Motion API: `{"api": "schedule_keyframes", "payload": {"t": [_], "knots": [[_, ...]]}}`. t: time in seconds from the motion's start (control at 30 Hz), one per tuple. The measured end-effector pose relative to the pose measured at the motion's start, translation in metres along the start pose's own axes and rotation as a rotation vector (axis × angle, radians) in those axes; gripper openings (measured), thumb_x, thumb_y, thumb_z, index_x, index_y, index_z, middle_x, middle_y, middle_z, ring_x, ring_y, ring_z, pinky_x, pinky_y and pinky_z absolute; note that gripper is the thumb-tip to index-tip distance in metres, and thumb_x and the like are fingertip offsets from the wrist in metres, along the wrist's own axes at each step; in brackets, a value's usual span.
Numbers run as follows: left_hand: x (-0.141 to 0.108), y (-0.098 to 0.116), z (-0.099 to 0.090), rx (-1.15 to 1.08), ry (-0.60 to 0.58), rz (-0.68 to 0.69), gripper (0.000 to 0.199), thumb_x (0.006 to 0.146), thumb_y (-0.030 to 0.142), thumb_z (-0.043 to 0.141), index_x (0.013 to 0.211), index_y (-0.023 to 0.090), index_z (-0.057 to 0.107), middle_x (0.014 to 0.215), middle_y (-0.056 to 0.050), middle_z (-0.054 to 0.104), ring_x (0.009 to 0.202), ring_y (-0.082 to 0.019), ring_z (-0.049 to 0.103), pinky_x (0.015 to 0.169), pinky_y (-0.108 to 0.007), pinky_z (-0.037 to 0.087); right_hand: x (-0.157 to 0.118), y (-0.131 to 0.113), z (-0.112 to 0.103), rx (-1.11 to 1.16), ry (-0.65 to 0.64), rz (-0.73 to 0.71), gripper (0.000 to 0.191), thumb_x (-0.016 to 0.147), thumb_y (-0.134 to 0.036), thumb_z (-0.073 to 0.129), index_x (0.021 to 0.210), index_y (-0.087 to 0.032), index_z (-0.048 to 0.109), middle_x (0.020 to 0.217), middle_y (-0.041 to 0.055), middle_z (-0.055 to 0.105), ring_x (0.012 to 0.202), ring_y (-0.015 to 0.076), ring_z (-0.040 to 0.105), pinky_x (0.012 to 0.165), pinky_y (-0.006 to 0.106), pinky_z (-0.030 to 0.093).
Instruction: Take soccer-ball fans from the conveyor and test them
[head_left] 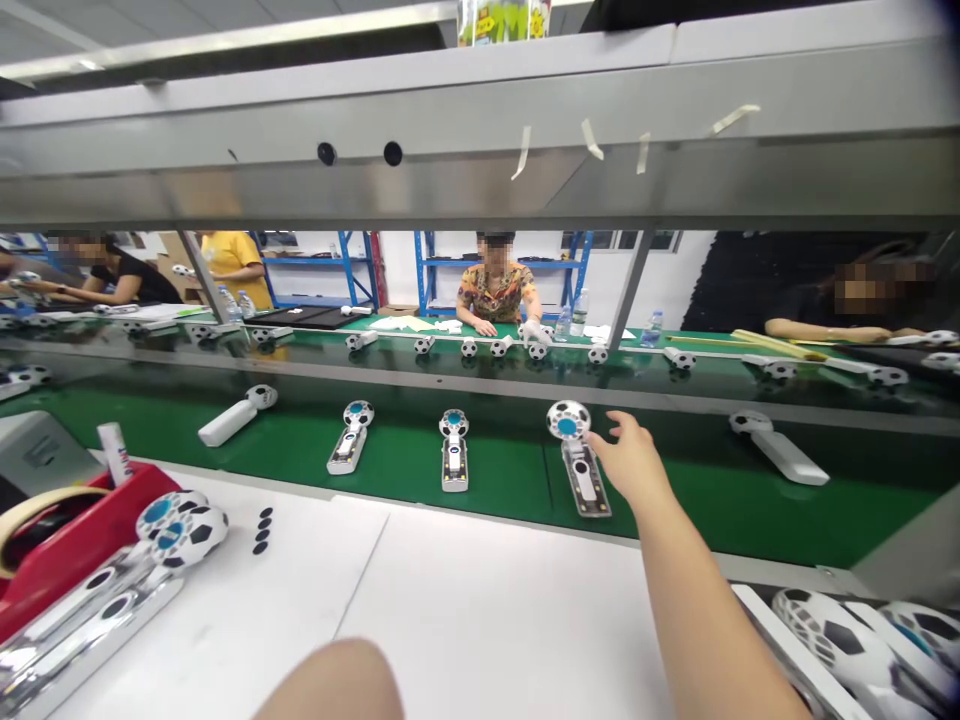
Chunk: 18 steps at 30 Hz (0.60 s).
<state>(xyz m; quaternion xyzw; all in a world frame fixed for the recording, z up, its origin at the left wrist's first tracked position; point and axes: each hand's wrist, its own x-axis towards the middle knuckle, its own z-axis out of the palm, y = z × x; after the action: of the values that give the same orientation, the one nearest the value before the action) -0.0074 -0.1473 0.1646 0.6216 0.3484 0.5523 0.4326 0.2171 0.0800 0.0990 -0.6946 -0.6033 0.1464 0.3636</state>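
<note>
Steel shelf (pixel 450 120): broad band across the upper view, cutting off the far room; pale tape strips stuck to its front.
Left hand (pixel 330 685): only a blurred rounded shape at the bottom edge, mostly out of frame; state of the fingers impossible to tell.
Right hand (pixel 630 462): stretched out over the belt's near edge; fingers spread apart and empty, fingertips just beside the fan head.
Ball-patterned fan (pixel 579 480): flat on the green conveyor belt (pixel 750 520), near the belt's front edge, white head with a blue hub at the far end, handle toward the person; dark inner parts along the handle, fine detail too small to make out.
Other fans on the belt (pixel 349 438): spaced out in a row to either side, some face up, some tilted.
White work table (pixel 487 620): nearest surface, under the right arm.
Table's left end: red tape dispenser (pixel 75 540), masking tape roll (pixel 30 520), two loose fan heads (pixel 180 530), small black discs (pixel 262 530), chrome handle shells (pixel 90 620), partly cut off.
Right corner: fan heap (pixel 840 640), cut off by the frame.
Far side: co-worker (pixel 495 300), gloved hand (pixel 534 330) among fans on a second belt.
</note>
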Motion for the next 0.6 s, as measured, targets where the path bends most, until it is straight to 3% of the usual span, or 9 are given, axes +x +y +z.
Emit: {"api": "schedule_keyframes", "payload": {"t": [0.13,0.2,0.23,0.27,0.33,0.4,0.43,0.5,0.6], "knots": [[0.029,0.002,-0.005,0.071,0.192,0.213,0.046,0.071,0.054,0.045,0.116,0.044,0.048,0.108,0.002,0.061,0.116,-0.031,0.044,0.088,-0.052,0.040,-0.005,-0.007,0.008,0.152,0.000,-0.088,0.051,0.078,-0.041,0.050,0.122,-0.016,0.048,0.114,0.0143,0.049,0.085,0.0202,0.059,0.080,0.033,0.045],[0.060,-0.015,-0.027,0.126,0.268,0.219,0.040,0.078,0.043,0.045,0.117,0.034,0.046,0.119,0.000,0.056,0.120,-0.028,0.041,0.097,-0.047,0.034,-0.015,-0.018,0.018,0.266,-0.118,-0.144,0.049,0.078,-0.042,0.049,0.120,-0.016,0.050,0.113,0.0124,0.049,0.084,0.0184,0.058,0.079,0.033,0.046],[0.076,-0.029,-0.044,0.259,0.390,0.215,0.038,0.079,0.037,0.046,0.116,0.029,0.045,0.123,-0.002,0.053,0.120,-0.026,0.042,0.099,-0.043,0.034,-0.021,-0.023,0.026,0.307,-0.185,-0.163,0.048,0.079,-0.042,0.049,0.120,-0.017,0.049,0.113,0.0115,0.049,0.085,0.0180,0.058,0.080,0.033,0.046],[0.090,-0.046,-0.064,0.444,0.525,0.154,0.037,0.079,0.034,0.046,0.115,0.024,0.046,0.124,-0.005,0.051,0.119,-0.025,0.042,0.100,-0.040,0.033,-0.028,-0.028,0.036,0.335,-0.252,-0.180,0.048,0.079,-0.041,0.048,0.121,-0.018,0.049,0.114,0.0105,0.048,0.087,0.0179,0.057,0.081,0.033,0.046],[0.108,-0.086,-0.108,0.806,0.692,-0.159,0.037,0.080,0.033,0.044,0.113,0.017,0.048,0.120,-0.012,0.053,0.115,-0.027,0.045,0.098,-0.039,0.033,-0.040,-0.034,0.060,0.346,-0.362,-0.219,0.049,0.079,-0.039,0.049,0.125,-0.020,0.046,0.118,0.0094,0.046,0.093,0.0179,0.056,0.085,0.031,0.045],[0.114,-0.128,-0.144,1.109,0.686,-0.499,0.041,0.083,0.033,0.037,0.117,0.011,0.047,0.116,-0.017,0.053,0.118,-0.029,0.042,0.101,-0.040,0.028,-0.050,-0.037,0.089,0.305,-0.439,-0.219,0.056,0.080,-0.038,0.050,0.131,-0.021,0.040,0.126,0.0105,0.041,0.102,0.0197,0.053,0.089,0.031,0.042],[0.113,-0.146,-0.157,1.125,0.682,-0.564,0.042,0.084,0.032,0.036,0.116,0.008,0.047,0.115,-0.021,0.053,0.117,-0.032,0.042,0.100,-0.043,0.027,-0.053,-0.038,0.103,0.265,-0.458,-0.198,0.061,0.079,-0.038,0.051,0.135,-0.020,0.035,0.128,0.0119,0.040,0.107,0.0214,0.051,0.092,0.032,0.040],[0.108,-0.174,-0.170,1.111,0.673,-0.653,0.042,0.084,0.032,0.034,0.113,0.004,0.049,0.109,-0.025,0.053,0.111,-0.038,0.046,0.093,-0.047,0.032,-0.054,-0.040,0.127,0.182,-0.449,-0.150,0.065,0.081,-0.039,0.049,0.139,-0.017,0.029,0.129,0.0143,0.041,0.114,0.0249,0.047,0.095,0.034,0.037],[0.102,-0.195,-0.172,1.066,0.675,-0.709,0.045,0.082,0.031,0.039,0.119,0.006,0.044,0.111,-0.027,0.050,0.110,-0.043,0.044,0.086,-0.051,0.033,-0.048,-0.045,0.150,0.047,-0.405,-0.124,0.066,0.082,-0.042,0.045,0.139,-0.014,0.027,0.121,0.0146,0.051,0.115,0.0296,0.046,0.092,0.038,0.038]]}}
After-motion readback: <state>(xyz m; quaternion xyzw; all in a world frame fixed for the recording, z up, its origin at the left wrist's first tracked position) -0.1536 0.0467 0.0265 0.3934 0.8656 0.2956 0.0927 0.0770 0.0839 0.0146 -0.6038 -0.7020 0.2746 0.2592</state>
